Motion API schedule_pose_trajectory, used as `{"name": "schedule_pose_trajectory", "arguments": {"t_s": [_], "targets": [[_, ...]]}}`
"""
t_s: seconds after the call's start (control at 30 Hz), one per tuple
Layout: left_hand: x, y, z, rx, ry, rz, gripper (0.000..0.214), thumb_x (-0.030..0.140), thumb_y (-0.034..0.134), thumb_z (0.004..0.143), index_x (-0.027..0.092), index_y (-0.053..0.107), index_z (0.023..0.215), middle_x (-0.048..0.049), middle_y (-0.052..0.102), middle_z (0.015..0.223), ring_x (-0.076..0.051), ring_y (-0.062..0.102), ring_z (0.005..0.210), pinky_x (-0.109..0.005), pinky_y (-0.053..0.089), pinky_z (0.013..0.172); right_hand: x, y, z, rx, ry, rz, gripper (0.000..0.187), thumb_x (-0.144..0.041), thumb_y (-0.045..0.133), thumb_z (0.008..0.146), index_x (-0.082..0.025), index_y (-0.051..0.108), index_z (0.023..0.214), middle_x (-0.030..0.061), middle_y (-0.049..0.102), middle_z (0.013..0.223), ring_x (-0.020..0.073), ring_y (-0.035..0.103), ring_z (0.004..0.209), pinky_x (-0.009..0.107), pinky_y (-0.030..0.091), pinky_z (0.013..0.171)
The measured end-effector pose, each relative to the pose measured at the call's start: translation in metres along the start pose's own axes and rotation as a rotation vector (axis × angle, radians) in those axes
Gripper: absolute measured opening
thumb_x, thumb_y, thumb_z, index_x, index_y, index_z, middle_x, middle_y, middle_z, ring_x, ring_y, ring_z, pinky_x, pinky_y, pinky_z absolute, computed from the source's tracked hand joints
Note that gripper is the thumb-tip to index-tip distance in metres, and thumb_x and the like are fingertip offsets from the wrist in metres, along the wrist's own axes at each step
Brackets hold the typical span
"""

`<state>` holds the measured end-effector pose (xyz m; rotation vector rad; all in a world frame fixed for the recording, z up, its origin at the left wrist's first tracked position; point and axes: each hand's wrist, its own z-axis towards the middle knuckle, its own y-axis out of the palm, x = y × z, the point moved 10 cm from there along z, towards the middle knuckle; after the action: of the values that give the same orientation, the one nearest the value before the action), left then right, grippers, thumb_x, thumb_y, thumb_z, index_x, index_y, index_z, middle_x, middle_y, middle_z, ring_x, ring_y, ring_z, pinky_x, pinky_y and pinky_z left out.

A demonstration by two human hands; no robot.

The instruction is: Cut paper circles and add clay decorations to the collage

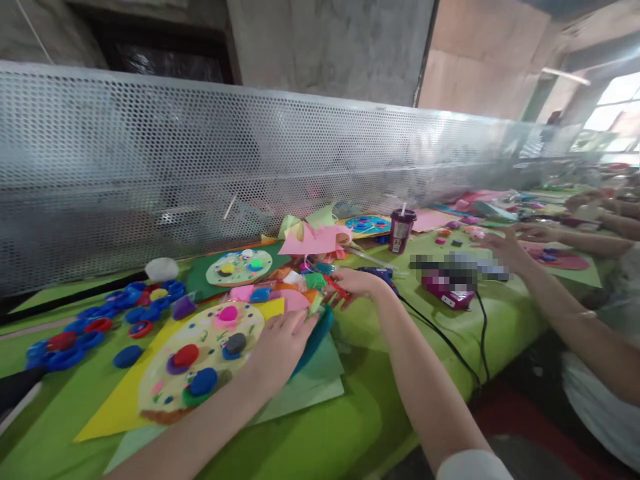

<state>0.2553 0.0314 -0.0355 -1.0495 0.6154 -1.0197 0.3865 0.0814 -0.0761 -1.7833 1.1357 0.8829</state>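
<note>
My left hand lies flat, fingers stretched out, on the right edge of a cream paper disc dotted with coloured caps, which rests on a yellow sheet. My right hand reaches farther out and closes around a red-handled tool, perhaps scissors, beside a heap of paper scraps. A blue glue gun lies just behind that hand, its black cord trailing off the table edge.
Blue and red bottle caps lie scattered at the left. A second decorated disc sits on green paper. A purple cup stands beyond. A perforated metal screen backs the table. Another person's arms reach in at the right.
</note>
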Motion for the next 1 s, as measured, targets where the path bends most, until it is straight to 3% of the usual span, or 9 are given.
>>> {"name": "schedule_pose_trajectory", "arguments": {"t_s": [0.13,0.27,0.5,0.6,0.7,0.77,0.87,1.0], "targets": [[-0.024,-0.006,0.002,0.019,-0.119,-0.148,0.022,0.019,0.048,0.089,0.016,0.059,0.107,-0.0093,0.066,0.103,-0.021,0.065,0.089,-0.039,0.055,0.077,0.001,0.000,0.002,-0.025,-0.011,0.002,0.023,-0.029,0.052,0.090,-0.013,0.055,0.107,0.0035,0.062,0.093,0.0126,0.061,0.072,0.028,0.053,0.061],[-0.043,-0.010,0.002,0.058,-0.249,-0.307,0.021,0.027,0.053,0.088,0.014,0.057,0.104,-0.0028,0.065,0.089,-0.014,0.064,0.071,-0.031,0.055,0.063,0.008,0.005,0.002,-0.077,0.039,-0.035,0.021,-0.028,0.054,0.089,-0.013,0.057,0.104,0.0037,0.062,0.094,0.0129,0.061,0.073,0.029,0.053,0.062],[-0.058,-0.014,0.001,0.122,-0.317,-0.398,0.024,0.027,0.052,0.088,0.014,0.054,0.108,-0.0017,0.063,0.085,-0.013,0.062,0.068,-0.030,0.054,0.061,0.013,0.013,-0.001,-0.080,0.109,-0.010,0.022,-0.029,0.052,0.090,-0.013,0.056,0.105,0.0032,0.062,0.092,0.0121,0.061,0.071,0.027,0.053,0.060],[-0.048,-0.009,0.004,0.076,-0.275,-0.379,0.022,0.021,0.052,0.088,0.015,0.056,0.108,-0.0007,0.063,0.078,-0.013,0.063,0.066,-0.030,0.054,0.062,0.022,0.013,-0.001,-0.072,0.187,0.001,0.024,-0.029,0.053,0.090,-0.014,0.056,0.107,0.0052,0.061,0.100,0.0152,0.062,0.080,0.032,0.054,0.068],[-0.021,0.001,0.006,-0.013,-0.171,-0.325,0.021,0.018,0.050,0.086,0.019,0.062,0.104,-0.0041,0.065,0.083,-0.016,0.064,0.075,-0.032,0.054,0.071,0.032,0.007,-0.001,-0.026,0.263,0.010,0.026,-0.030,0.053,0.089,-0.014,0.055,0.110,0.0065,0.059,0.107,0.0180,0.060,0.088,0.037,0.052,0.074],[0.001,0.006,0.006,-0.072,-0.080,-0.272,0.026,0.029,0.061,0.079,0.020,0.065,0.103,-0.0102,0.065,0.099,-0.025,0.062,0.092,-0.042,0.052,0.081,0.036,0.001,-0.002,0.019,0.287,0.024,0.028,-0.031,0.053,0.089,-0.014,0.055,0.111,0.0068,0.058,0.109,0.0188,0.060,0.090,0.038,0.052,0.076],[0.021,0.011,0.002,-0.132,0.014,-0.191,0.051,0.039,0.074,0.064,0.016,0.063,0.108,-0.0187,0.059,0.116,-0.039,0.053,0.109,-0.058,0.043,0.088,0.036,-0.007,-0.004,0.085,0.289,0.049,0.027,-0.030,0.053,0.089,-0.014,0.055,0.111,0.0066,0.059,0.107,0.0177,0.061,0.087,0.036,0.053,0.073],[0.017,0.014,0.001,-0.144,0.026,-0.128,0.039,0.026,0.060,0.077,0.010,0.060,0.113,-0.0231,0.058,0.116,-0.039,0.052,0.109,-0.059,0.043,0.087,0.028,-0.013,-0.005,0.128,0.233,0.104,0.024,-0.030,0.051,0.091,-0.014,0.054,0.109,0.0043,0.061,0.096,0.0131,0.061,0.074,0.028,0.053,0.061]]}}
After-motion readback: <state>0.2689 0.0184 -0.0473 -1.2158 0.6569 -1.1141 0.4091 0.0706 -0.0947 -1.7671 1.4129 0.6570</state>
